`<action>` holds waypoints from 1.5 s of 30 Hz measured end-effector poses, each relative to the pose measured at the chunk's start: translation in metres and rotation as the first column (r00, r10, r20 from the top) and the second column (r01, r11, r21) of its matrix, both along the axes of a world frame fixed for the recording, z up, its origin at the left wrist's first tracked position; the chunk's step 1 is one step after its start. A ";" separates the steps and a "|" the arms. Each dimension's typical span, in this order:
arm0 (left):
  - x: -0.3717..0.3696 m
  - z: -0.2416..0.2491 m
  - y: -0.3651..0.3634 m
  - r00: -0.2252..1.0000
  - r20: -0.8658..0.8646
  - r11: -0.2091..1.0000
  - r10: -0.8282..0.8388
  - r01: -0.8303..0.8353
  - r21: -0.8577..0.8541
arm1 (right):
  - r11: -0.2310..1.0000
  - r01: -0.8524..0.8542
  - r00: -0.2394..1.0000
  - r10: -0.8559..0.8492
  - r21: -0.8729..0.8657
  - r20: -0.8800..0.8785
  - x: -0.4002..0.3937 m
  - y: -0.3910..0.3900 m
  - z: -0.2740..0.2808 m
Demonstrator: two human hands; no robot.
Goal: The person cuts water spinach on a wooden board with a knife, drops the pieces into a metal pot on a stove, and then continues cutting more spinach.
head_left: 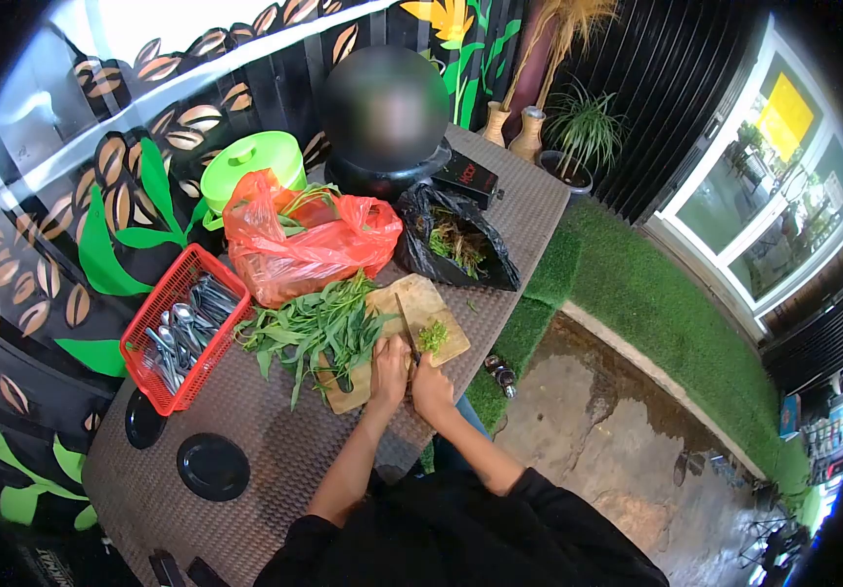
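Observation:
On a wooden cutting board (426, 293), my right hand (431, 389) is closed round the dark handle of a knife (404, 315), whose blade points away from me. My left hand (390, 370) is just left of the knife, its fingers curled down on the stems of long-leaved greens (321, 328). These greens spread over the board's left part and onto the table. A small heap of chopped green pieces (433, 337) lies on the board, right of the blade. My fingertips are partly hidden.
A red plastic bag (294, 249) and a black bag of plant scraps (460, 245) stand behind the board. Left are a red cutlery basket (162, 391) and black plates (213, 467). A green lidded pot (255, 166) stands at the back of the woven table (294, 470).

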State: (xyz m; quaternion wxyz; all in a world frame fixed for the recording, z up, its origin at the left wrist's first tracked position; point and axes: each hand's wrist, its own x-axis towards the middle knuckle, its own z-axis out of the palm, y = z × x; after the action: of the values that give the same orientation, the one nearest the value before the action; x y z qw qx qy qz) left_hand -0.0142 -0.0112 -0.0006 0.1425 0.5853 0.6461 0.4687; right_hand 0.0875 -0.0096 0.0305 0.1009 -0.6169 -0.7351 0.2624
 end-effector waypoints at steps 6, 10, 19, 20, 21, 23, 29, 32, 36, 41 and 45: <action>-0.001 0.005 0.000 1.000 0.007 1.000 0.012 -0.012 0.006 | 0.999 -0.033 0.998 0.034 -0.012 0.045 0.006 0.015 0.004; -0.002 0.004 -0.001 1.000 -0.017 0.994 -0.008 0.010 0.108 | 0.997 -0.064 0.998 0.064 -0.049 -0.004 0.019 0.017 0.004; -0.003 0.013 -0.007 0.992 0.086 0.993 0.088 -0.094 0.070 | 0.995 -0.079 0.997 0.079 -0.060 -0.005 0.027 0.017 0.017; -0.003 0.016 -0.007 0.994 -0.045 0.991 0.103 -0.099 0.092 | 0.996 -0.071 0.997 0.070 -0.056 -0.015 0.026 0.016 0.019; -0.002 0.016 -0.007 0.994 -0.045 0.991 0.101 -0.096 0.090 | 0.996 -0.069 0.998 0.068 -0.057 -0.015 0.025 0.015 0.018; -0.002 0.015 -0.006 0.994 -0.056 0.995 0.092 -0.090 0.048 | 0.994 -0.075 0.997 0.077 -0.082 0.023 0.023 0.012 0.015; -0.003 0.009 -0.005 0.989 -0.146 0.997 0.022 -0.012 0.073 | 0.995 0.007 1.000 -0.004 -0.099 0.025 0.008 -0.001 0.012; -0.001 0.011 -0.006 0.988 -0.156 0.997 0.008 0.004 0.077 | 0.997 -0.039 0.998 0.042 -0.066 0.040 0.007 0.017 -0.006; -0.002 0.011 -0.005 0.988 -0.154 0.998 0.020 -0.010 0.067 | 0.994 -0.052 0.998 0.053 -0.092 0.014 0.006 0.009 0.011; -0.001 0.009 -0.004 0.986 -0.165 0.998 0.036 -0.028 0.049 | 0.999 0.020 0.999 -0.022 -0.045 -0.044 -0.001 0.007 0.002; 0.001 0.009 -0.004 0.980 -0.190 0.998 0.059 -0.050 0.048 | 0.998 -0.018 1.000 0.018 0.066 0.009 0.006 0.001 -0.005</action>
State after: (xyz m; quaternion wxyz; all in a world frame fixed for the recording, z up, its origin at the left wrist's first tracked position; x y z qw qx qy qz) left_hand -0.0134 -0.0156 0.0082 0.0542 0.6126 0.6624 0.4278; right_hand 0.0931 -0.0085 0.0256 0.1157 -0.6076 -0.7494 0.2360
